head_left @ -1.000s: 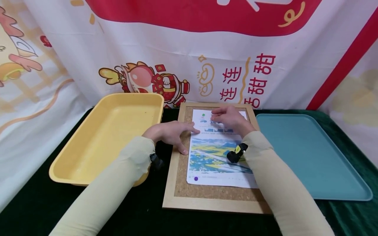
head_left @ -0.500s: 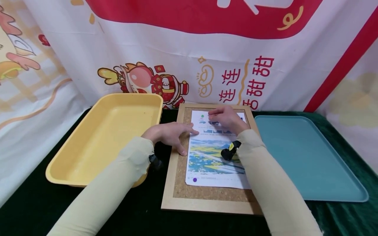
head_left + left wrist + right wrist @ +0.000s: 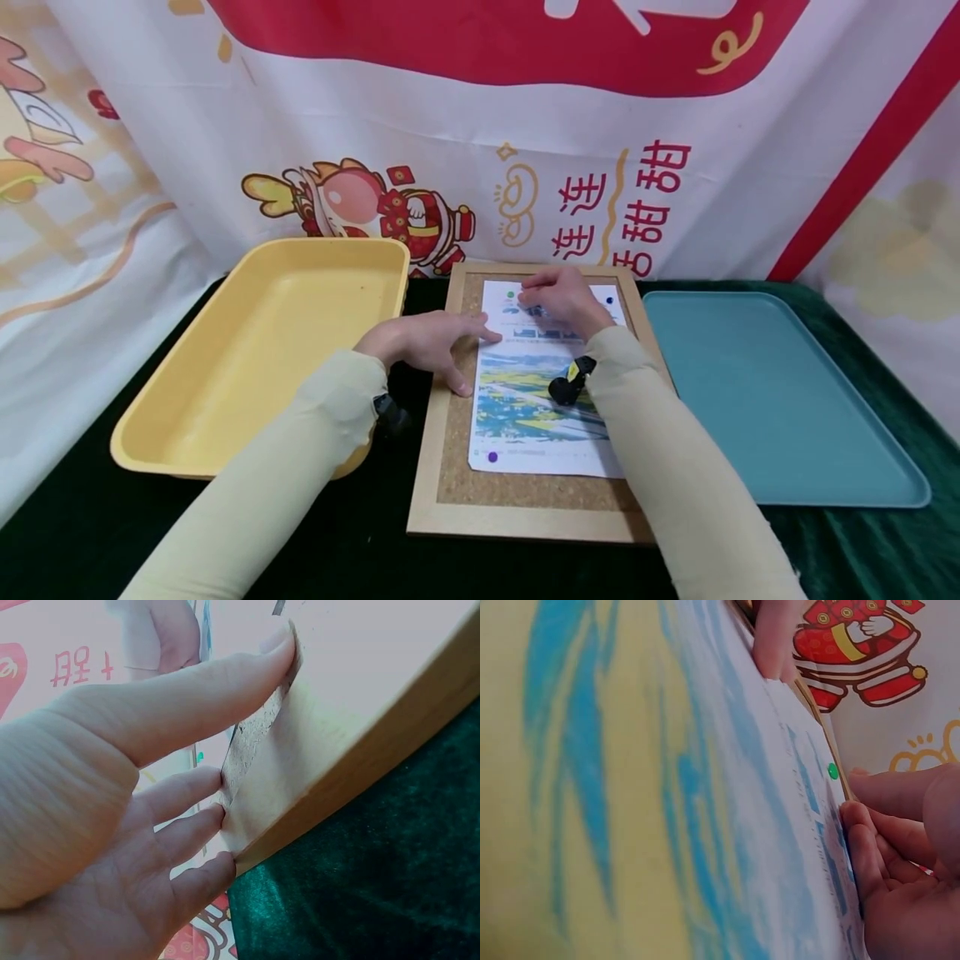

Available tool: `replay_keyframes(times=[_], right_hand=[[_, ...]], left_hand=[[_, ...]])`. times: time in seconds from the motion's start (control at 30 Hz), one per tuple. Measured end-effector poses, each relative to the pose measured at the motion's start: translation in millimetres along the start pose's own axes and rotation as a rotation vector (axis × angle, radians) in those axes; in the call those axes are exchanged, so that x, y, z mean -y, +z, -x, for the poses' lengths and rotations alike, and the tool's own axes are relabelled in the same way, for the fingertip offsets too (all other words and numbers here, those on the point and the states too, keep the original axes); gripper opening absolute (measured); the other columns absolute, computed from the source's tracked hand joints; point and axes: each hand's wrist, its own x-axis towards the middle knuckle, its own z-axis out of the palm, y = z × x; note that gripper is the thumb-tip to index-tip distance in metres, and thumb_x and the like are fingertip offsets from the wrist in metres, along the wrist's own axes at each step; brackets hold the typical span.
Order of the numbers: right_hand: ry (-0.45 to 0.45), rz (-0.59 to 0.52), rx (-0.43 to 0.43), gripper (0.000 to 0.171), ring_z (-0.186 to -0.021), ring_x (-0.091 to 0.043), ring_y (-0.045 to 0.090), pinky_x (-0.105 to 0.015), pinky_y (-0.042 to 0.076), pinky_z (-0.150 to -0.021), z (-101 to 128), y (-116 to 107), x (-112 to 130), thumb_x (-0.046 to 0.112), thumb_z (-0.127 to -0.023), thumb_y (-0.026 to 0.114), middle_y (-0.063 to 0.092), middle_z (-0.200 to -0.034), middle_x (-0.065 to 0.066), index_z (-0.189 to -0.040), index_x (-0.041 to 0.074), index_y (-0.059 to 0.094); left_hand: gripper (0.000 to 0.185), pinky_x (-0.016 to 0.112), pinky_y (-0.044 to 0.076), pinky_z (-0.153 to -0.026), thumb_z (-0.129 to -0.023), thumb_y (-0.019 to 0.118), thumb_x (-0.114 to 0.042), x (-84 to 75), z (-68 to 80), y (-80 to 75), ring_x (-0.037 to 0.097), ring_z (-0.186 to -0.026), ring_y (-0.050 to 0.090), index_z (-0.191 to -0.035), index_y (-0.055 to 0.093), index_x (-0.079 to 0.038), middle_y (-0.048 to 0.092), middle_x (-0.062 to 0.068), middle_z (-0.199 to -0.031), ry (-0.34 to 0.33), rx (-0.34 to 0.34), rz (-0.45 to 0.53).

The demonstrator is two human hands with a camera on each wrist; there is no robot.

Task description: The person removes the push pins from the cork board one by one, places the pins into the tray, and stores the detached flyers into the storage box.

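Sheet (image 3: 517, 400) flat on cork board (image 3: 536, 492) — probably light, limp, easily creased, tear-prone at pins. Green pin (image 3: 511, 295) at sheet's 11 o'clock, blue pin (image 3: 610, 300) at 1, purple pin (image 3: 492, 457) at 7 (5 o'clock corner hidden by sleeve (image 3: 675, 467)). Left hand (image 3: 427, 343) spread at 9 to 10, touching board. Right hand (image 3: 564, 302) near 12, fingers bent; cannot tell if gripping anything. Best hold: sheet by edges; board, likely stiff, by frame (image 3: 431, 450).
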Motion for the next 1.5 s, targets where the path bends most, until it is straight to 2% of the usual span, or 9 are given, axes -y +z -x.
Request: replay_keyframes(times=[0.13, 0.3, 0.6, 0.97, 1.5], right_hand=[[-0.019, 0.018, -0.038, 0.033, -0.129, -0.028, 0.06, -0.049, 0.043, -0.118, -3, 2, 2, 0.017, -0.099, 0.076, 0.07, -0.135, -0.01, -0.131, 0.01, 0.074], [-0.042, 0.034, -0.047, 0.031, -0.128, -0.028, 0.06, -0.049, 0.043, -0.118, -5, 7, 3, 0.018, -0.098, 0.076, 0.07, -0.134, -0.009, -0.128, 0.01, 0.075], [-0.019, 0.064, -0.057, 0.025, -0.128, -0.028, 0.059, -0.05, 0.043, -0.118, -5, 9, -1, 0.019, -0.1, 0.074, 0.069, -0.133, -0.008, -0.124, 0.012, 0.076], [0.01, 0.063, -0.06, 0.024, -0.132, -0.028, 0.058, -0.05, 0.04, -0.121, -9, 10, 0, 0.019, -0.099, 0.075, 0.069, -0.135, -0.007, -0.123, 0.014, 0.077], [0.044, 0.115, -0.059, 0.02, -0.124, -0.026, 0.059, -0.05, 0.043, -0.116, -11, 15, 7, 0.019, -0.097, 0.078, 0.069, -0.131, -0.005, -0.117, 0.018, 0.08]], left_hand=[[0.083, 0.053, 0.013, -0.136, -0.09, 0.087, -0.032, -1.5, -0.3, -2.0, 0.027, -0.169, 0.009, -0.162, 0.046, -0.031, 0.013, 0.003, -0.181, 0.015, -0.011, -0.005], [0.083, 0.052, 0.013, -0.136, -0.09, 0.087, -0.03, -0.2, 2.4, -1.4, 0.027, -0.168, 0.009, -0.163, 0.045, -0.03, 0.012, 0.004, -0.181, 0.001, -0.02, 0.002], [0.083, 0.051, 0.012, -0.137, -0.09, 0.087, -0.031, 0.1, 0.5, 1.9, 0.026, -0.169, 0.009, -0.163, 0.046, -0.03, 0.013, 0.003, -0.181, 0.015, -0.007, 0.009], [0.083, 0.051, 0.012, -0.137, -0.09, 0.087, -0.031, -1.8, 0.9, 1.4, 0.026, -0.169, 0.007, -0.163, 0.046, -0.03, 0.011, 0.003, -0.181, -0.002, -0.006, 0.006], [0.084, 0.051, 0.012, -0.137, -0.091, 0.086, -0.033, -0.3, 0.4, 0.7, 0.025, -0.169, 0.009, -0.163, 0.044, -0.032, 0.013, 0.002, -0.181, -0.002, 0.004, -0.009]])
